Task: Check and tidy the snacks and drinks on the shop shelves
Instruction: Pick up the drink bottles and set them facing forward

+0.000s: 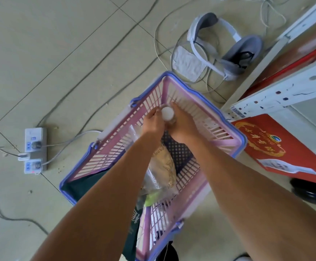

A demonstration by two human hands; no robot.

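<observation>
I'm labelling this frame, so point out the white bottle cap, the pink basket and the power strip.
white bottle cap [167, 113], head view, centre of its top.
pink basket [206, 109], head view, far right rim.
power strip [34, 149], head view, middle of its body.

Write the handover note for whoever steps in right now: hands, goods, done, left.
Left hand and right hand both grip a clear white-capped bottle, upright inside the pink slatted plastic basket with blue rim on the floor.
A clear bag of beige snacks lies in the basket.
Red printed gift box sits on the white metal shelf to the right.
Done: cannot tell.
Left: shelve the bottle and bag.
</observation>
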